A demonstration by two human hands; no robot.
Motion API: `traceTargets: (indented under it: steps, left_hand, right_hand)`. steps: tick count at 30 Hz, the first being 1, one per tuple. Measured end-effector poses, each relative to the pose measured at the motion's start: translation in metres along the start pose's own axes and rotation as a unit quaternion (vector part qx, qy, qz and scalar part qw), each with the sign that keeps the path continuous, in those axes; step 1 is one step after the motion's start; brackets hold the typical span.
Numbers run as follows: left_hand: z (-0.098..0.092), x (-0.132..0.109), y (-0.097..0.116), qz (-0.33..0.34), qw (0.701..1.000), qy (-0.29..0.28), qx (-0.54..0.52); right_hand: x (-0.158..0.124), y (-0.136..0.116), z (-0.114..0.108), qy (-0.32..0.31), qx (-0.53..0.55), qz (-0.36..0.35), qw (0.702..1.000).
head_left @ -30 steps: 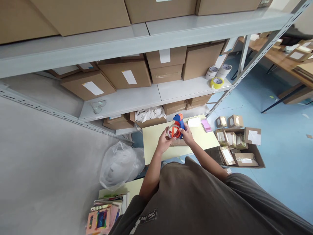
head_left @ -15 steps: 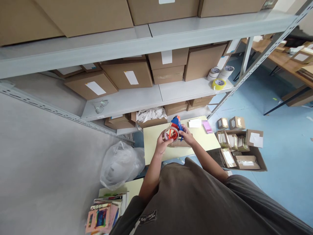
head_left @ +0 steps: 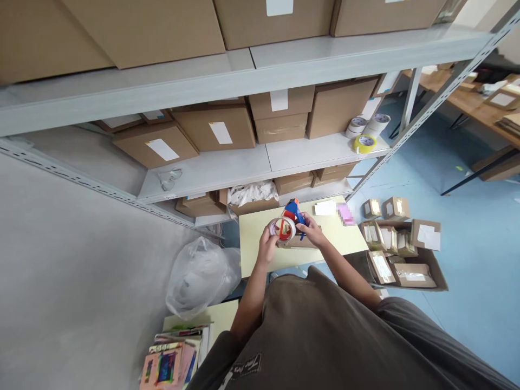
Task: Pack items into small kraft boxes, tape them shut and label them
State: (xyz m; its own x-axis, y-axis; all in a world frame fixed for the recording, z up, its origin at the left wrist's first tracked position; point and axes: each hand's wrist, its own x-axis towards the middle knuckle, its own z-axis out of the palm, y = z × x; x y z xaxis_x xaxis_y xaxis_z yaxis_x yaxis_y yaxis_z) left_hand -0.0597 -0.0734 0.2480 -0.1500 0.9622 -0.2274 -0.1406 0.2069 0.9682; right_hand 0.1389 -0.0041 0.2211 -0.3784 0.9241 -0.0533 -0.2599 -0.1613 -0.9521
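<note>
My left hand [head_left: 267, 245] is closed on a roll of tape [head_left: 273, 227], its open core facing me. In my right hand [head_left: 311, 229] is a blue and red tape dispenser [head_left: 293, 209], gripped by its blue handle. The roll sits right against the dispenser's red part, and I cannot tell whether it is mounted on it. Below both hands a small cardboard box [head_left: 299, 242] lies on the pale yellow table [head_left: 255, 254], partly hidden by them.
A grey shelf rack [head_left: 227, 165] with cardboard boxes rises ahead. Tape rolls [head_left: 364, 142] stand at its right end. White paper [head_left: 325, 208] lies on the table. A carton of small parcels [head_left: 436, 271] is on the floor right, a plastic bag [head_left: 201, 276] at left.
My left hand has shifted the tape roll slightly left and down, away from the dispenser's red part, and turned it a little. My right hand still holds the dispenser.
</note>
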Motion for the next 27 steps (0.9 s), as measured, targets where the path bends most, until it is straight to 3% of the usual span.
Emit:
traceTargets:
  steps: [3, 6, 10, 15, 21, 27]
  left_hand:
    - [-0.004, 0.001, 0.004, 0.037, 0.999, -0.003, 0.036]
    - [-0.006, 0.002, 0.006, 0.056, 0.998, -0.007, 0.008]
    - [-0.002, -0.003, 0.005, 0.085, 0.995, 0.029, 0.034]
    - [0.000, -0.008, 0.001, 0.049, 0.997, 0.018, 0.054]
    - [-0.023, -0.001, 0.013, 0.151, 0.976, 0.058, 0.147]
    - [-0.040, 0.008, 0.030, 0.097, 0.991, 0.020, 0.090]
  right_hand:
    - [-0.001, 0.001, 0.001, 0.019, -0.019, -0.021, 0.999]
    - [-0.001, -0.003, 0.003, 0.022, -0.042, -0.047, 0.998]
    - [0.000, -0.007, 0.005, 0.022, -0.048, -0.052, 0.997]
    - [-0.001, -0.004, 0.002, 0.014, -0.049, -0.049, 0.998]
    - [-0.004, -0.012, -0.014, -0.012, -0.100, -0.028, 0.995]
    - [0.000, -0.017, -0.030, -0.057, -0.086, -0.024, 0.994]
